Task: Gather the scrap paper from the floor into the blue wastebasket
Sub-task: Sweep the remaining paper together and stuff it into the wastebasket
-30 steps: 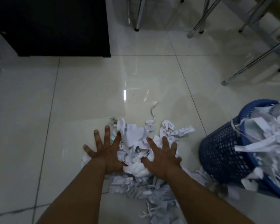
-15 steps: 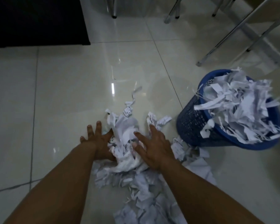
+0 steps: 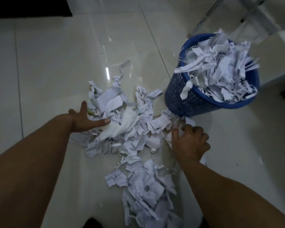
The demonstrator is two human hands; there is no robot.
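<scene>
A glossy cream tiled floor (image 3: 56, 71) fills the view, with the base of a black cabinet (image 3: 28, 7) along its far left edge. Right of the cabinet, a slanted metal furniture leg (image 3: 206, 17) meets the tiles, and a second leg (image 3: 252, 12) stands further right. Nearer than the cabinet, a bright light reflection (image 3: 107, 73) shows on the floor between a straight grout line (image 3: 18, 79) and a diagonal one (image 3: 155, 38).

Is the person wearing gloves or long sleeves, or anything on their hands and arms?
No gloves and no sleeves show. The left hand and right hand are bare, and so are the left forearm and right forearm all the way to the picture's edge. No watch, bracelet or ring shows on them, though the picture is dim, so something tiny could be missed.
</scene>
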